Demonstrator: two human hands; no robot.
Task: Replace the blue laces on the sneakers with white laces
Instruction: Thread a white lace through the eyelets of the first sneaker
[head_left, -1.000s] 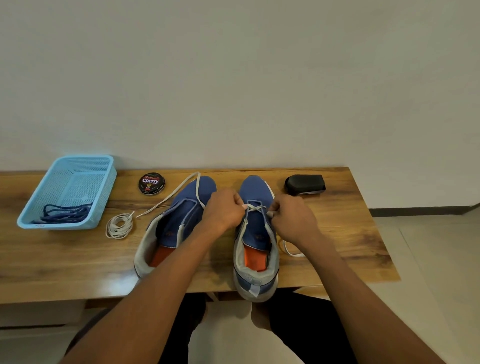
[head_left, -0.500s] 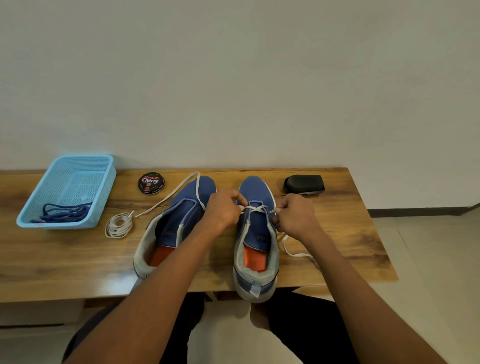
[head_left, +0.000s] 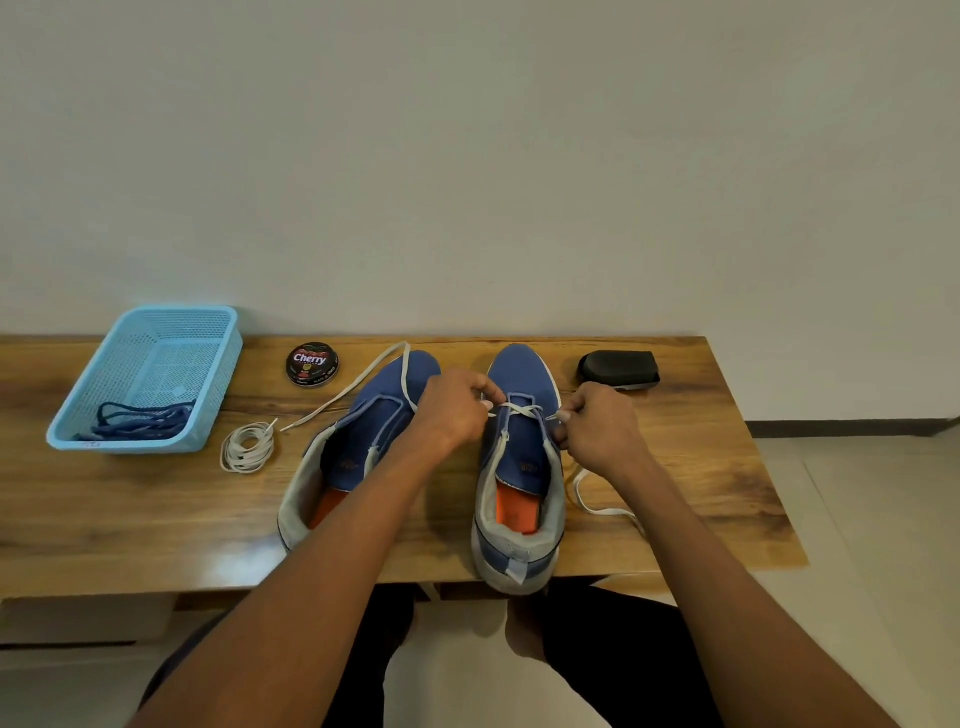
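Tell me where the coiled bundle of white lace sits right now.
In the head view, the coiled white lace bundle lies on the wooden table, left of the left blue sneaker, just right of the light blue plastic basket.

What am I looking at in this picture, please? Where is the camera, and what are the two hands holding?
No machine here: a person wears the camera on the head, looking down at a wooden table. The left hand and right hand each pinch an end of a white lace threaded through the right sneaker. The left sneaker has another white lace draped over it. Also there: a coiled white lace, a blue basket with blue laces, a polish tin, and a black object.
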